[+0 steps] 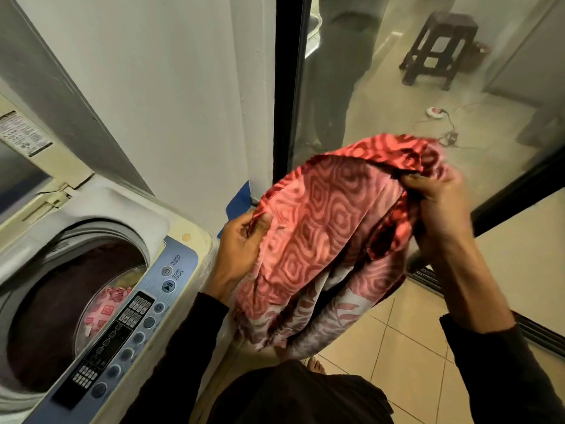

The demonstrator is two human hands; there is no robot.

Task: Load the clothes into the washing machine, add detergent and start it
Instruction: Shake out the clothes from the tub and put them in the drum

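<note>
Both hands [336,224] clutch the red cloth [321,234] between them.

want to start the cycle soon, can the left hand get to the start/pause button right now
Probably not yet. The left hand is shut on the red patterned cloth, as is the right hand. The start/pause button lies close below it with nothing over it, so releasing the cloth should free the way.

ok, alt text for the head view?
Both hands, left and right, hold a bunched red patterned cloth beside an open top-load washer. Clothes already lie in its drum, beside the control panel.
</note>
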